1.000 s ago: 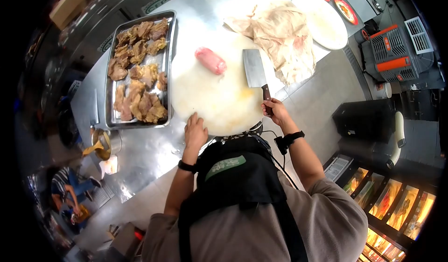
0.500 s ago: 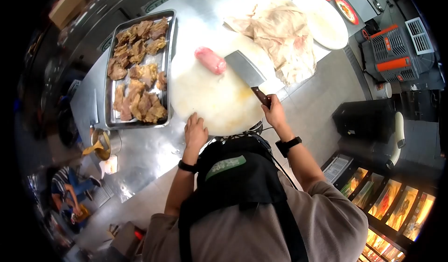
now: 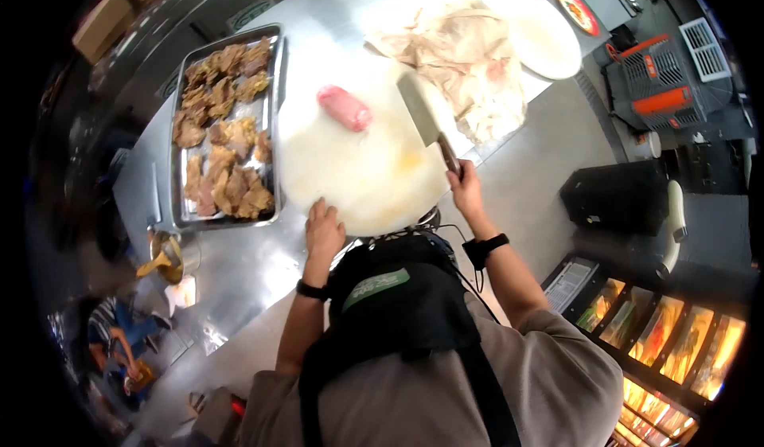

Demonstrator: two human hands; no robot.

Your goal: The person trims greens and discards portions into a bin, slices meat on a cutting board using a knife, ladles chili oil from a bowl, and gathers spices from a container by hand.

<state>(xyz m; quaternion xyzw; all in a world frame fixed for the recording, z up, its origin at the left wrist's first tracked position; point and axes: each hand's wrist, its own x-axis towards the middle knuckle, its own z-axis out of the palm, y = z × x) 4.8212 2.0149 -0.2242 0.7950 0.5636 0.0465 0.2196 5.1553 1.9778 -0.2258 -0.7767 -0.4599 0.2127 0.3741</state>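
Note:
My right hand [image 3: 467, 192] is wrapped round the dark handle of a cleaver [image 3: 419, 109]. Its broad blade is over the right side of a round, pale cutting board [image 3: 358, 176]. At the board's near left edge, my left hand [image 3: 325, 228] rests with fingers stretched out and nothing in them. A pink, sausage-shaped roll [image 3: 344, 108] lies on the far part of the board, apart from both hands. To the left, a metal tray [image 3: 278, 128] holds several browned chunks of cooked meat [image 3: 227, 81].
Crumpled brown paper or cloth [image 3: 454, 53] lies behind the cleaver, next to a white oval plate [image 3: 537, 33]. A metal pot [image 3: 169, 257] with a ladle stands left of me on the steel table [image 3: 239, 264]. Another person [image 3: 119, 331] sits at the lower left.
The cleaver has turned in my right hand, so its blade points more directly away from me. My left hand stays at the board's edge. The whole view has shifted slightly.

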